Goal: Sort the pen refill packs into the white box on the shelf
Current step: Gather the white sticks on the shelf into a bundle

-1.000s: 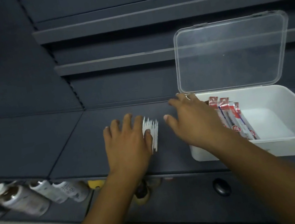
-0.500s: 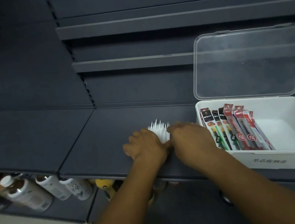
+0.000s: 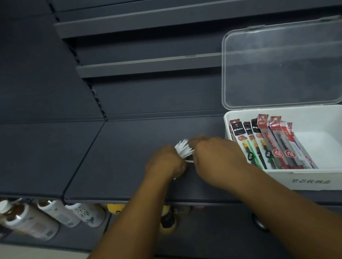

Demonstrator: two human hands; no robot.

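A white box (image 3: 341,177) stands at the right end of the dark shelf (image 3: 112,161), its clear lid (image 3: 288,64) tipped up behind it. Several pen refill packs (image 3: 270,144), black-topped and red-topped, lean in its left part. Left of the box, a fanned bundle of white-backed packs (image 3: 182,148) stands on the shelf. My left hand (image 3: 164,164) grips the bundle from the left. My right hand (image 3: 215,155) closes on it from the right. The lower part of the bundle is hidden by my fingers.
Bottles (image 3: 31,220) lie on the lower shelf at the left, with a yellow-capped one (image 3: 167,220) under my arms. Grey shelf rails (image 3: 154,64) run along the back wall above. The right part of the box shows bare white floor.
Both hands have closed in on the white bundle and now hold it together; a second ago they lay flat and apart. The view has shifted, so the box sits further right.
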